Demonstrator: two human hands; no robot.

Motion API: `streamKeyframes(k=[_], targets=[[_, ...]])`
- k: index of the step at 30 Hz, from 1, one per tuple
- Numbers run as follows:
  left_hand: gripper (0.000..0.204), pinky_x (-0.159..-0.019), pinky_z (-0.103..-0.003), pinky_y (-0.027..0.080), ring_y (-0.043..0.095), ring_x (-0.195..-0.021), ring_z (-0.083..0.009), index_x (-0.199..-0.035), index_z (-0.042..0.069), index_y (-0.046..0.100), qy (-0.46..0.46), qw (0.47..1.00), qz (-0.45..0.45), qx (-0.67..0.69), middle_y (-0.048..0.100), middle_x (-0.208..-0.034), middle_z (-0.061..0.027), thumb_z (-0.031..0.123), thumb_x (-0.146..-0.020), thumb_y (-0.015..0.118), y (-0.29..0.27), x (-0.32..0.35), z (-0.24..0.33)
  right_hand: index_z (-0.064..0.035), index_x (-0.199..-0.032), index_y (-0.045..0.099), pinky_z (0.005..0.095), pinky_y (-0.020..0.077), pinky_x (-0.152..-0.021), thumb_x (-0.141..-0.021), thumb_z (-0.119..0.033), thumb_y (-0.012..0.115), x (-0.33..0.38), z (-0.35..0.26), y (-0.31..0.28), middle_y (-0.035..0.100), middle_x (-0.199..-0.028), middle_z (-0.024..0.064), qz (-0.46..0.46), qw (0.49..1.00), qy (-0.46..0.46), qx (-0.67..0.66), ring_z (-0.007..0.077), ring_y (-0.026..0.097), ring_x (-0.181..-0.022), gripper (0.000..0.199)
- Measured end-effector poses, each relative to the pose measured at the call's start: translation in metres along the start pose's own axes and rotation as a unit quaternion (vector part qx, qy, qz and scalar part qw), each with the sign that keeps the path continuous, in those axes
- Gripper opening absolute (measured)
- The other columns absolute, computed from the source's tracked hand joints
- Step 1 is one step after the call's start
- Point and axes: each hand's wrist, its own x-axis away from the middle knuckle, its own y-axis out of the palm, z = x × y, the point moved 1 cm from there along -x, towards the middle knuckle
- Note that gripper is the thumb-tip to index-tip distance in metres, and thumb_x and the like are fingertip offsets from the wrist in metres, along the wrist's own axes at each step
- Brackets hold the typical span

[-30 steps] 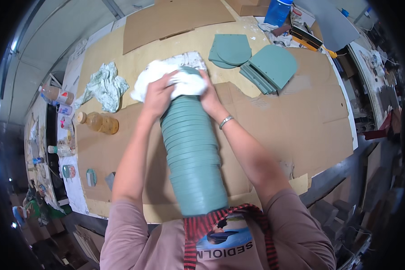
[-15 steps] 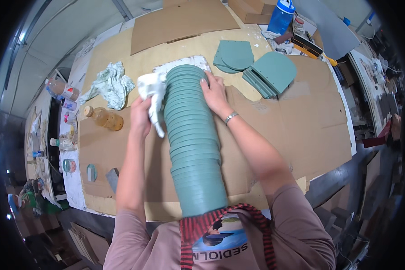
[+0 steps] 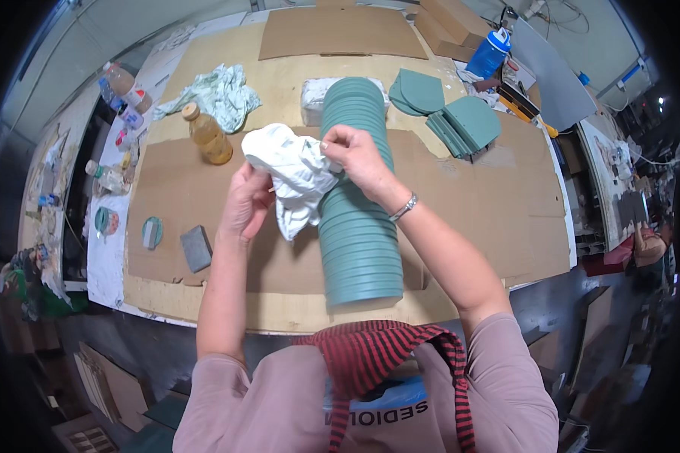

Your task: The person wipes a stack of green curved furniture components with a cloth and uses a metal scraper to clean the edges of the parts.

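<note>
White cloth (image 3: 285,172) bunched between both hands, at nine o'clock side of long green stack (image 3: 361,253). Left hand (image 3: 249,202) grips cloth at its eight o'clock edge; right hand (image 3: 361,160) pinches it at two o'clock. From cloth: amber bottle (image 3: 208,136) at ten o'clock, grey block (image 3: 196,249) at eight, loose green plates (image 3: 476,124) at two.

Pale wooden table (image 3: 230,45): cardboard sheet (image 3: 506,219) below left hand (image 3: 251,200); green disc row (image 3: 363,260) below right hand (image 3: 363,162); crumpled cloth (image 3: 223,98) beyond left; green panels (image 3: 474,123) beyond right, rightward.
</note>
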Motion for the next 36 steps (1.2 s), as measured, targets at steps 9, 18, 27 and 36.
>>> streamKeyframes(k=[9, 18, 27, 36], targets=[[0.024, -0.084, -0.041, 0.057, 0.069, -0.089, -0.0211, -0.112, 0.001, 0.063, 0.021, 0.999, 0.028, 0.009, 0.070, -0.103, -0.0105, 0.021, -0.101, 0.055, -0.056, 0.031, 0.007, 0.0045, -0.082, 0.061, 0.0327, 0.0468, -0.064, -0.086, -0.006, 0.065, -0.003, 0.001, 0.033, 0.061, -0.068, 0.0094, 0.125, 0.954, -0.087, 0.260, 0.0143, 0.054, -0.066, 0.012], [0.026, -0.082, -0.031, 0.057, 0.069, -0.092, -0.0167, -0.120, -0.006, 0.062, 0.085, 0.974, 0.052, -0.201, 0.070, -0.106, -0.0118, 0.007, -0.097, 0.061, -0.028, 0.051, 0.017, 0.0047, -0.084, 0.063, 0.0358, 0.0487, -0.071, -0.086, -0.012, 0.068, -0.010, 0.015, 0.077, 0.064, -0.081, 0.0125, 0.124, 0.962, -0.059, 0.238, 0.0223, 0.060, -0.076, 0.017], [0.026, -0.086, -0.031, 0.055, 0.069, -0.095, -0.0196, -0.116, -0.010, 0.061, 0.068, 0.995, 0.065, 0.035, 0.070, -0.107, -0.0153, 0.011, -0.101, 0.054, -0.045, 0.049, 0.041, 0.0077, -0.103, 0.067, 0.0350, 0.0530, -0.070, -0.078, -0.031, 0.076, 0.018, -0.005, 0.125, 0.065, -0.076, 0.0156, -0.133, 0.920, -0.040, 0.367, 0.0225, 0.065, -0.073, 0.047], [0.016, -0.068, -0.024, 0.054, 0.067, -0.076, -0.0110, -0.101, -0.007, 0.066, 0.141, 0.968, 0.206, -0.021, 0.071, -0.092, -0.0097, 0.007, -0.096, 0.063, -0.122, 0.069, 0.064, 0.0018, -0.095, 0.073, 0.0345, 0.0498, -0.068, -0.087, -0.017, 0.067, 0.012, -0.043, 0.090, 0.069, -0.075, 0.0137, 0.005, 0.922, 0.016, 0.388, 0.0214, 0.066, -0.072, 0.022]])
